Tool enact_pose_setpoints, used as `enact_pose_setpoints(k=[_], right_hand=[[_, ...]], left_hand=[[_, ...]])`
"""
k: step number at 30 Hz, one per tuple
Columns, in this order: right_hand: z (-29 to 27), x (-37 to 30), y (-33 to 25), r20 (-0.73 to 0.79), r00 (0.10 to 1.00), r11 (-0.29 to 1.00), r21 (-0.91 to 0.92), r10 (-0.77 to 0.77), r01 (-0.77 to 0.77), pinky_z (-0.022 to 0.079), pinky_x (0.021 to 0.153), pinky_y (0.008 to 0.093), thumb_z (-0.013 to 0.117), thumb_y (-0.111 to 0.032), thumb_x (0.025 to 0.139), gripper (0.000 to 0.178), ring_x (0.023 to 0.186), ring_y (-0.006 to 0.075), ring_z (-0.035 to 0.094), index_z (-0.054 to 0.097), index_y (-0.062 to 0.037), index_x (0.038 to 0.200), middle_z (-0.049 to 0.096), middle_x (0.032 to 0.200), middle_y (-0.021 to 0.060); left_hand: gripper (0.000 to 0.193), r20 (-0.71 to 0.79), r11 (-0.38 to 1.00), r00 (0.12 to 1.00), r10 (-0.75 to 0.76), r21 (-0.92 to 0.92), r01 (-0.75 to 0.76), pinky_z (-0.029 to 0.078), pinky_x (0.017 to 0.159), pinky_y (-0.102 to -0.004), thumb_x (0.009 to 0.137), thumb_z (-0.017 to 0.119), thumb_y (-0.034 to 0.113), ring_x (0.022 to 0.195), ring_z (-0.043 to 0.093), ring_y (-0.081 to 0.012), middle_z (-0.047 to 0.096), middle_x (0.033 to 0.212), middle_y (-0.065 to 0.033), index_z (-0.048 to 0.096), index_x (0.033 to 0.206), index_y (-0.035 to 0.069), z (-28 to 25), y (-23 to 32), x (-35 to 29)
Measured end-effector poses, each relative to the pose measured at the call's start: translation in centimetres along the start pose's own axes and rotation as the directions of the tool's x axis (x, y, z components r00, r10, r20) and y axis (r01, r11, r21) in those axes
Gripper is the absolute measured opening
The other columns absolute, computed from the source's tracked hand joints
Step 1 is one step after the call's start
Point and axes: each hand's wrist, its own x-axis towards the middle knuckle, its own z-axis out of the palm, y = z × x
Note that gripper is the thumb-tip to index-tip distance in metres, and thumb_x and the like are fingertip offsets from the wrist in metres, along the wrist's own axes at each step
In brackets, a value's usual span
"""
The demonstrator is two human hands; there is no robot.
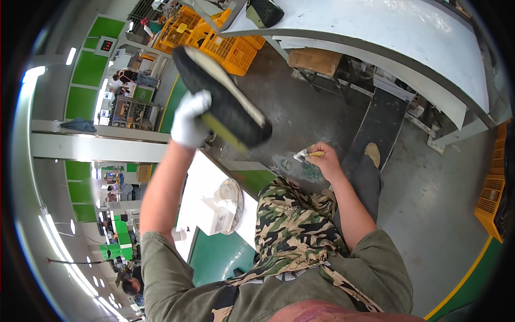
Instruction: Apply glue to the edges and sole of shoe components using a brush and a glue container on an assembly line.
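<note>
Raised at the upper left, my left hand [191,119] wears a white glove and is closed around a shoe [225,94]. The shoe is black with a cream band and an olive-green part, tilted with one end toward the lower right, and slightly blurred. My bare right hand [328,162] grips a small brush [315,154] with a yellowish handle and a white tip pointing left. The brush is apart from the shoe. Below my left hand, a white tub [219,214] sits in a round dish [236,196] on a white tabletop [194,185].
A white-topped bench [370,24] curves across the upper right, with another dark green shoe [264,13] on it. Beneath it stands a wooden-topped stool [315,60]. Yellow crates [228,52] stack at the back, more crates [489,199] at far right. Other people work in the left distance.
</note>
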Motion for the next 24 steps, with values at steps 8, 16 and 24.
enact_pose_setpoints(k=[8, 16, 24], right_hand=[[-3.3, 1.8, 2.3, -0.167, 0.98, 0.934, -0.319, 0.109, -0.159, 0.044, 0.063, 0.0256, 0.077, -0.004, 0.078, 0.019, 0.073, 0.0066, 0.054, 0.059, -0.0043, 0.082, 0.06, 0.078, -0.0017], [-2.3, 3.8, 1.3, -0.174, 0.976, 0.961, -0.22, 0.13, -0.167, 0.044, 0.064, 0.0254, 0.078, -0.005, 0.077, 0.019, 0.071, 0.0078, 0.054, 0.06, -0.004, 0.083, 0.059, 0.077, -0.0016], [-4.4, 2.5, 3.5, -0.21, 0.973, 0.939, -0.306, 0.091, -0.155, 0.043, 0.062, 0.0244, 0.077, -0.005, 0.077, 0.018, 0.07, 0.0082, 0.056, 0.061, -0.0067, 0.086, 0.059, 0.079, -0.0016]], left_hand=[[0.033, 0.145, 0.992, 0.985, 0.095, 0.066, -0.105, 0.049, 0.097, -0.0353, 0.087, 0.074, 0.02, 0.103, 0.066, -0.0236, 0.07, 0.11, -0.0113, 0.065, 0.111, -0.002, 14.4, 7.0, 22.1], [0.021, -0.121, 0.644, 0.963, 0.242, 0.762, -0.067, 0.051, 0.073, -0.0333, 0.088, 0.071, 0.018, 0.076, 0.064, -0.019, 0.069, 0.089, -0.0063, 0.069, 0.102, 0.002, 14.4, 4.6, 27.4], [0.053, 0.307, 0.203, 0.897, 0.318, 0.902, -0.38, 0.048, 0.099, -0.0321, 0.085, 0.075, 0.017, 0.114, 0.064, -0.0213, 0.066, 0.126, -0.0139, 0.059, 0.133, 0.001, 3.1, -0.2, -2.8]])
